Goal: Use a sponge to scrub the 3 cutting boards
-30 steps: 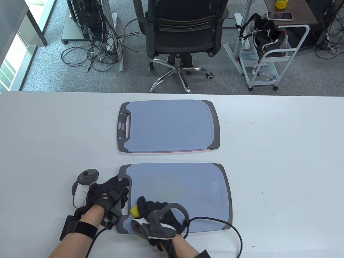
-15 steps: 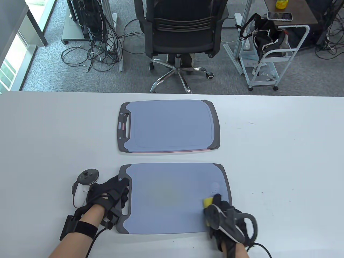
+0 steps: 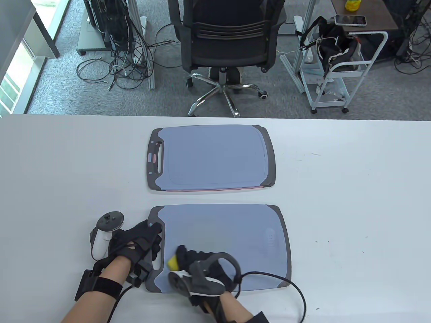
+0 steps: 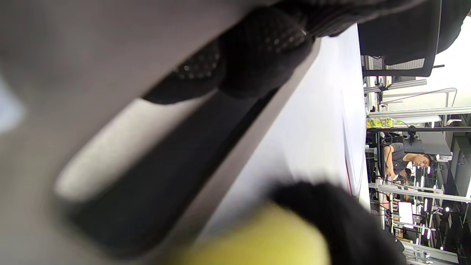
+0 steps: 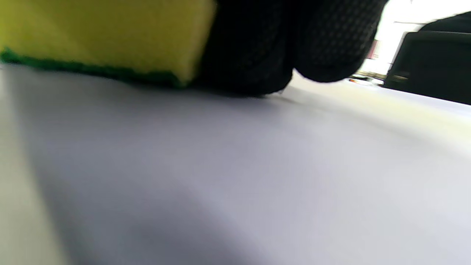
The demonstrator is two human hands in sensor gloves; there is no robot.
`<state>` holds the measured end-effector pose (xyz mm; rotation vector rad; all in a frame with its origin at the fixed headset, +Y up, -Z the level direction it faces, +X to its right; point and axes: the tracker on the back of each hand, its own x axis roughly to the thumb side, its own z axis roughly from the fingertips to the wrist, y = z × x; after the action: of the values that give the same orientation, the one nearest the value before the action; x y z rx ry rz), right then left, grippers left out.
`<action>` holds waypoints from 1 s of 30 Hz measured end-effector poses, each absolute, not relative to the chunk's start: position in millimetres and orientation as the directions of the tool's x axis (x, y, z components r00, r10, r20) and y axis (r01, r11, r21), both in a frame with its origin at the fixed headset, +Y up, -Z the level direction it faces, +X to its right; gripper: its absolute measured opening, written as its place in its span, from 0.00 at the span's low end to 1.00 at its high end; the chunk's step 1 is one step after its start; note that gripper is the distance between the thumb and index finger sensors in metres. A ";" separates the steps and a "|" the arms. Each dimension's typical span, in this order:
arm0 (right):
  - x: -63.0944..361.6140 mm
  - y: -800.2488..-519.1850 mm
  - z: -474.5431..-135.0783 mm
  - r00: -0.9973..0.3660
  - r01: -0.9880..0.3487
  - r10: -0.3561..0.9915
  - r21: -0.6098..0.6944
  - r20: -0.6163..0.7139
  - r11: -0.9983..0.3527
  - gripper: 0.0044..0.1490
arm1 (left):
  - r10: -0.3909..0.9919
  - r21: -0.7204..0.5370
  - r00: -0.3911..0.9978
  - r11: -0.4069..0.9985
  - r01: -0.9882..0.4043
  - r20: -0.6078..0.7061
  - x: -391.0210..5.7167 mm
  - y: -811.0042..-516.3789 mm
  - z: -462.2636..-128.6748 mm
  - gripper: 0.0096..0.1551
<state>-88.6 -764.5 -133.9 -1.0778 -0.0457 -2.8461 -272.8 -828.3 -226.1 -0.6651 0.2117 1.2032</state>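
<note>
The right hand [image 3: 202,269], in its black sensor glove, is curling its fingers over a yellow sponge with a green scouring face [image 3: 173,261] and pressing it down; in the right wrist view the green layer is lying flat against the board with the gloved fingertips [image 5: 257,55] touching down just beside it. Under that hand the near blue plastic cutting board with dark grey ends [image 3: 235,242] is lying flat on the white table [image 3: 353,202], and the sponge is sitting at its near-left part, just beside the handle slot.

The left hand [image 3: 138,245] is resting at the other side of that slot, its fingers bending over the grey handle end and pinning the board.

Beyond both hands, well apart from the near board, a second blue cutting board [image 3: 215,158] is lying on top of a third whose pinkish edge [image 3: 219,190] is showing along its near side.

The sponge is likely soft and light, giving under pressure, so holding it from above with fingers over its far edge suits it. The boards look stiff, smooth and prone to sliding on the tabletop, so the handle end is the sensible place to brace them.
</note>
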 end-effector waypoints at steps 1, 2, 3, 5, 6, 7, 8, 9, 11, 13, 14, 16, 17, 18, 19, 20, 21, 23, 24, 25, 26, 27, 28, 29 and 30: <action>-95.4 -763.7 -132.6 -0.735 0.110 -0.087 -0.009 0.673 -0.994 0.47 | 0.791 -0.363 0.365 0.195 -0.911 -0.490 -272.8 -828.3 -226.2 0.31; -99.8 -763.1 -132.6 -0.730 0.131 -0.110 -0.020 0.674 -0.991 0.47 | 0.792 -0.365 0.362 0.190 -0.912 -0.492 -272.9 -828.3 -226.4 0.31; -97.6 -762.7 -133.7 -0.733 0.145 -0.124 -0.024 0.669 -0.989 0.47 | 0.792 -0.366 0.360 0.186 -0.912 -0.493 -272.8 -828.2 -226.3 0.31; -75.7 -764.4 -138.4 -0.779 0.108 -0.088 -0.005 0.621 -0.994 0.47 | 0.792 -0.366 0.360 0.187 -0.912 -0.492 -272.5 -827.8 -226.0 0.31; -58.3 -765.7 -141.3 -0.811 0.117 -0.092 0.007 0.578 -0.993 0.47 | 0.792 -0.364 0.362 0.191 -0.912 -0.492 -272.6 -827.8 -226.1 0.31; -33.9 -766.8 -144.5 -0.842 0.135 -0.105 0.019 0.530 -0.991 0.47 | 0.792 -0.365 0.361 0.189 -0.912 -0.492 -272.7 -827.9 -226.2 0.31; -6.9 -768.1 -147.2 -0.874 0.150 -0.120 0.025 0.470 -0.988 0.47 | 0.792 -0.366 0.360 0.187 -0.912 -0.493 -272.9 -828.0 -226.3 0.31; 21.7 -769.9 -148.9 -0.906 0.161 -0.131 0.042 0.402 -0.986 0.47 | 0.792 -0.365 0.361 0.189 -0.912 -0.493 -272.8 -827.9 -226.2 0.31; 83.2 -775.1 -148.1 -0.970 0.118 -0.097 0.083 0.221 -0.990 0.47 | 0.791 -0.363 0.365 0.195 -0.911 -0.491 -272.9 -827.9 -226.2 0.31; 136.8 -779.5 -145.7 -0.998 0.050 -0.046 0.110 0.035 -0.993 0.47 | 0.790 -0.362 0.367 0.199 -0.911 -0.490 -273.0 -828.0 -226.6 0.31; 158.5 -781.0 -144.5 -0.998 0.038 -0.044 0.130 -0.047 -0.991 0.47 | 0.790 -0.362 0.368 0.200 -0.910 -0.490 -273.0 -828.0 -227.0 0.31; 179.1 -780.6 -143.1 -0.993 0.026 -0.043 0.155 -0.110 -0.988 0.47 | 0.789 -0.363 0.371 0.203 -0.909 -0.489 -272.9 -827.9 -227.3 0.31; 177.1 -780.6 -143.5 -0.995 0.019 -0.033 0.156 -0.093 -0.988 0.47 | 0.789 -0.363 0.373 0.205 -0.909 -0.489 -272.9 -828.0 -227.5 0.30; 166.3 -780.3 -145.4 -0.996 0.032 -0.043 0.133 -0.080 -0.991 0.47 | 0.788 -0.361 0.375 0.208 -0.909 -0.488 -273.1 -828.1 -227.9 0.30; 146.8 -778.5 -149.2 -0.997 0.077 -0.076 0.140 0.016 -0.987 0.47 | 0.789 -0.364 0.372 0.204 -0.909 -0.489 -273.2 -828.3 -228.9 0.30; 133.1 -777.8 -151.3 -0.995 0.084 -0.075 0.133 0.072 -0.988 0.47 | 0.789 -0.365 0.371 0.200 -0.909 -0.490 -273.1 -828.4 -229.4 0.30; 103.0 -776.0 -153.6 -0.986 0.080 -0.063 0.110 0.153 -0.991 0.47 | 0.789 -0.366 0.371 0.199 -0.909 -0.491 -273.1 -828.4 -229.8 0.30; 46.8 -773.6 -154.9 -0.949 0.041 -0.012 0.086 0.316 -0.995 0.48 | 0.789 -0.364 0.374 0.205 -0.908 -0.488 -273.0 -828.4 -229.6 0.30; 9.3 -771.8 -152.5 -0.914 0.031 0.002 0.075 0.405 -0.997 0.48 | 0.789 -0.364 0.373 0.205 -0.909 -0.488 -273.0 -828.5 -229.8 0.30; -17.3 -769.9 -149.7 -0.880 0.055 -0.020 0.061 0.475 -0.997 0.48 | 0.789 -0.366 0.370 0.199 -0.909 -0.490 -273.1 -828.6 -229.9 0.30; -45.8 -767.7 -145.2 -0.830 0.097 -0.062 0.034 0.554 -0.995 0.48 | 0.790 -0.367 0.367 0.195 -0.909 -0.491 -273.0 -828.5 -229.9 0.30; -71.5 -766.4 -140.0 -0.777 0.119 -0.097 -0.006 0.621 -0.993 0.48 | 0.790 -0.368 0.366 0.193 -0.910 -0.491 -272.8 -828.3 -229.8 0.30; -82.8 -765.8 -137.6 -0.760 0.119 -0.108 -0.026 0.641 -0.993 0.48 | 0.791 -0.368 0.366 0.193 -0.910 -0.490 -272.6 -828.2 -229.6 0.30; -90.5 -765.8 -136.4 -0.757 0.115 -0.105 -0.027 0.645 -0.993 0.47 | 0.791 -0.367 0.367 0.195 -0.910 -0.489 -272.8 -828.3 -229.6 0.30; -89.6 -765.9 -136.6 -0.770 0.120 -0.104 -0.018 0.630 -0.993 0.48 | 0.792 -0.367 0.367 0.196 -0.910 -0.488 -272.9 -828.3 -229.6 0.30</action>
<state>-89.6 -765.9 -136.6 -1.0112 -0.0352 -2.8482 -272.9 -828.3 -229.6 -0.6685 0.2074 1.2039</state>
